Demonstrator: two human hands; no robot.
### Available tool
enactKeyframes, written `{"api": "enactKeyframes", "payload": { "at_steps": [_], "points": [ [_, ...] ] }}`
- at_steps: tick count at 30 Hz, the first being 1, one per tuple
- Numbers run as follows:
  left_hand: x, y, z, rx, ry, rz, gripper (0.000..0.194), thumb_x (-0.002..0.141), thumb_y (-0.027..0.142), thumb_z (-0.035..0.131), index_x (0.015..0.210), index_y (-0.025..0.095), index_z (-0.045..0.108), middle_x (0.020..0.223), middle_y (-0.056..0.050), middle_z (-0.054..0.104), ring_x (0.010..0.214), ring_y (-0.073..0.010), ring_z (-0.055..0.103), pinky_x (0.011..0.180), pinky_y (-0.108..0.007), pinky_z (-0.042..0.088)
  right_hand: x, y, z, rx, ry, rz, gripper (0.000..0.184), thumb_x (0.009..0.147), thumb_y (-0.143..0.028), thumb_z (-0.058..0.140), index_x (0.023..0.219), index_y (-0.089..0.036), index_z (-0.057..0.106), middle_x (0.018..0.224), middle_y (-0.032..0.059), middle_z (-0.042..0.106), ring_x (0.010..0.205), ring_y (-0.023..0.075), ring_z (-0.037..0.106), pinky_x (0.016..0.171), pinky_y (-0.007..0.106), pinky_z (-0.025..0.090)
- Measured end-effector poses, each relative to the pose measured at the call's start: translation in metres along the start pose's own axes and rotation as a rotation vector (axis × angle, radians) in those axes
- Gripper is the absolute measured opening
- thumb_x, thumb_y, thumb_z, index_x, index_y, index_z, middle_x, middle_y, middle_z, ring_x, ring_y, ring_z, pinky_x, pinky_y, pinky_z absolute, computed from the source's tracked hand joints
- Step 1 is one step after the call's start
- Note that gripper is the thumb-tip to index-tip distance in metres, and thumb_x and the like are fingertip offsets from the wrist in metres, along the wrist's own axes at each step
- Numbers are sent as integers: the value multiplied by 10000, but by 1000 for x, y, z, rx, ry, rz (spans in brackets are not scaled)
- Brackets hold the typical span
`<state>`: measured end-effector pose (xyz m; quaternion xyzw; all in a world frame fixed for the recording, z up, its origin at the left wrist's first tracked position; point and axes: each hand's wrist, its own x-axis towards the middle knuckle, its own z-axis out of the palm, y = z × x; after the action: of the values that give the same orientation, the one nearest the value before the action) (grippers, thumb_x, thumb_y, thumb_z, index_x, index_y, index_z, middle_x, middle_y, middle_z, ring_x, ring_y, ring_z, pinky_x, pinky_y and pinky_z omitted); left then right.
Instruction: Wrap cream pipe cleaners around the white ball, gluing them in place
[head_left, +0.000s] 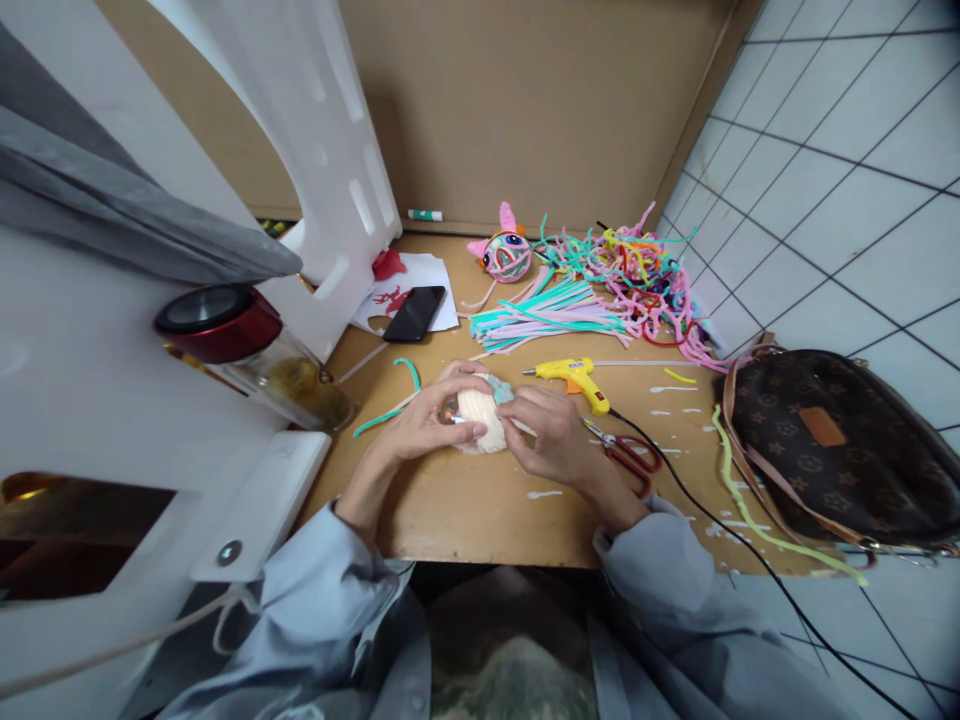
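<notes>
The person's left hand curls around a cream-wrapped ball at the table's near middle, apparently steadying it, while the right hand seems to pinch at its pale green patch; the exact grip is unclear. The yellow glue gun and scissors lie just right, presumably for easy reach. Farther off, fuzzy stems lie bundled, probably to stay sorted from the tangled heap beyond. White streaks mark the brown table; a tiled wall stands right.
</notes>
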<state>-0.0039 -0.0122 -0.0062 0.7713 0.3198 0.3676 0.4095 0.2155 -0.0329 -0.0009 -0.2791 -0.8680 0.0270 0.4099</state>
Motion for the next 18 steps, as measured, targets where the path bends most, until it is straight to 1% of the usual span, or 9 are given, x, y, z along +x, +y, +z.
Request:
{"api": "enactKeyframes", "payload": {
  "at_steps": [6, 10, 14, 18],
  "points": [
    [-1, 1, 1, 19, 6, -28, 412, 782, 478, 747, 1088, 213, 666, 1303, -111, 523, 1240, -293, 513, 1108, -432, 385, 0, 0, -1, -5, -36, 32, 99, 870, -121, 536, 874, -203, 593, 748, 17, 591, 687, 157, 535, 640, 271, 377],
    [-1, 1, 1, 33, 9, -50, 413, 784, 468, 739, 1102, 216, 662, 1346, -115, 520, 1252, -304, 514, 1113, -445, 382, -1, -1, 0, -20, -19, 42, 96, 887, -134, 529, 870, -203, 594, 734, 14, 587, 675, 155, 531, 629, 276, 372],
    [-1, 2, 2, 48, 20, -38, 388, 798, 437, 723, 1109, 213, 663, 1361, -126, 528, 1282, -325, 502, 1129, -466, 362, -1, 0, 0, -31, -3, 28, 88, 890, -138, 533, 879, -205, 589, 727, 9, 579, 664, 149, 518, 623, 273, 367],
    [-1, 3, 3, 59, 21, -30, 366, 826, 421, 699, 1124, 214, 653, 1379, -123, 522, 1311, -320, 490, 1141, -455, 349, 0, 0, 0, -39, 14, 15, 85, 889, -131, 538, 870, -196, 589, 716, 5, 574, 652, 144, 510, 612, 271, 354]
  ]
}}
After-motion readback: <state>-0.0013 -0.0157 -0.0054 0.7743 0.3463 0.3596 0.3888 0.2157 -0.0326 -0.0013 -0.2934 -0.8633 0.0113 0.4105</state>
